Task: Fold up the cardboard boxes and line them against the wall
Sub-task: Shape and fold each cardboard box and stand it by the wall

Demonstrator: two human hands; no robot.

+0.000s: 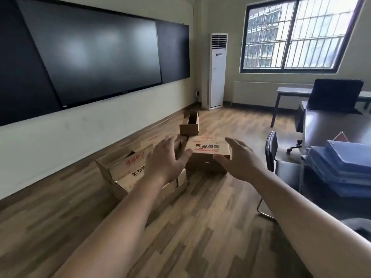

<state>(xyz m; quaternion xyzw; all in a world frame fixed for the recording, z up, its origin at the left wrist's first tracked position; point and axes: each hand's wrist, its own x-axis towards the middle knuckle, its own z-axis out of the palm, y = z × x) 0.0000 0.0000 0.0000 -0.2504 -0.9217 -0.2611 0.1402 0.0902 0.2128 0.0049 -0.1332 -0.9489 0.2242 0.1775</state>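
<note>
Three cardboard boxes sit on the wooden floor near the wall (60, 137). The nearest box (120, 173) lies open with its flaps spread and red and black print on it. A middle box (208, 150) has a printed flap on top. Behind it a small plain box (189, 123) stands open. My left hand (165, 159) reaches forward with fingers spread, over the gap between the near and middle boxes. My right hand (239, 159) is spread too, its fingertips at the middle box's right edge. Neither hand grips anything.
A black chair (271, 151) stands right of the boxes. At the right a desk holds stacked blue folders (341, 167). A white floor air conditioner (216, 71) stands in the far corner. A second desk with a black chair (335, 95) is under the window.
</note>
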